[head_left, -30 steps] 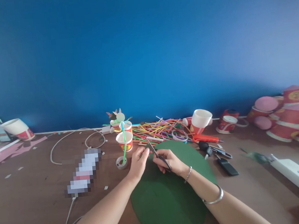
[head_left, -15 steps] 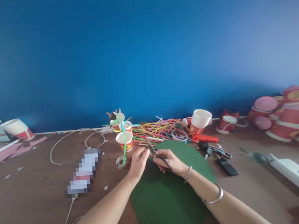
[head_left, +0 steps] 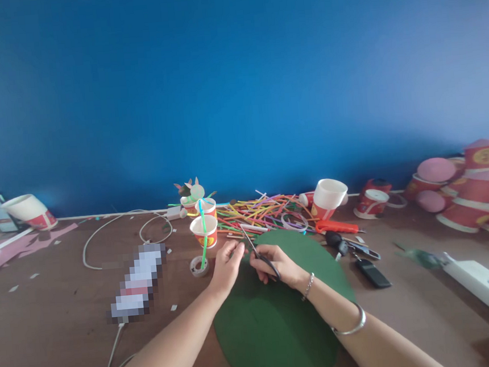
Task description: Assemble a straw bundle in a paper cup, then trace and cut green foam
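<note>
My right hand (head_left: 273, 265) is closed round the dark handles of a pair of scissors (head_left: 249, 241), whose blades point up and to the left. Close beside the blades, my left hand (head_left: 229, 265) pinches with thumb and forefinger; whatever lies between those fingertips is too small to name. Both hands are over the upper part of a round green sheet (head_left: 278, 329) on the brown table. Left of my left hand stand a roll of clear tape (head_left: 198, 266) and a red and white paper cup (head_left: 203, 231) with a green strip on it.
Behind my hands lies a heap of coloured sticks (head_left: 259, 212). A white paper cup (head_left: 329, 196), an orange glue gun (head_left: 337, 227) and keys (head_left: 372, 272) are to the right, with a power strip (head_left: 485, 288) farther out. A phone (head_left: 137, 284) with a cable lies left.
The scissor blades appear to have closed slightly. Otherwise both hands hold nearly the same place, and the whole view has shifted very slightly.
</note>
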The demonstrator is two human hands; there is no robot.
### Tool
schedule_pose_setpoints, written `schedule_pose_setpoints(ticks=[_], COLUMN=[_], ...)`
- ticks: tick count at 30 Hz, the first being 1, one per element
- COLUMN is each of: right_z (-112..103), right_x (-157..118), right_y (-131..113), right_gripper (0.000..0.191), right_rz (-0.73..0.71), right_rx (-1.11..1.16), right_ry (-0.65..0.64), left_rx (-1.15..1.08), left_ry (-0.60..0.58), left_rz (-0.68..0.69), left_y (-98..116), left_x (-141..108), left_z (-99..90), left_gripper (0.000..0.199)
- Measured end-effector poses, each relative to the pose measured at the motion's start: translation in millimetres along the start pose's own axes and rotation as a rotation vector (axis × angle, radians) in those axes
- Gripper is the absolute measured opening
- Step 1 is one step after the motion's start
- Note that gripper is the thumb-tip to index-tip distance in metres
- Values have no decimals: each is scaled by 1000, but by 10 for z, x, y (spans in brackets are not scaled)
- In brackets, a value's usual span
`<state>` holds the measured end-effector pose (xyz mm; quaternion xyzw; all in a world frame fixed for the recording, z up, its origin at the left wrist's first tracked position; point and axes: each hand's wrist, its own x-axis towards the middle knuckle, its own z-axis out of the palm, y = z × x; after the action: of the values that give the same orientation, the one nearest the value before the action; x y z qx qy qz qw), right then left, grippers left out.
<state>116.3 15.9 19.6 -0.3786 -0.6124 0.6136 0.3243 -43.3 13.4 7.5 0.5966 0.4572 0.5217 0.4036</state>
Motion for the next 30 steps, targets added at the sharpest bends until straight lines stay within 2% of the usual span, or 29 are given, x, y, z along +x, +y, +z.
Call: schedule_pose_setpoints(ticks=[20, 30], right_z=[6, 1], right_x=[2, -9], right_y=[-14, -35], right_gripper=[32, 32], right_rz=[-3, 30], right_rx=[-1, -33], right_ry=[0, -7], left_rx=[24, 30], left_ry=[69, 11], left_rz=[-17, 14], left_y=[4, -14], left_x=[5, 12], left_z=[-4, -13], left_gripper=[28, 26])
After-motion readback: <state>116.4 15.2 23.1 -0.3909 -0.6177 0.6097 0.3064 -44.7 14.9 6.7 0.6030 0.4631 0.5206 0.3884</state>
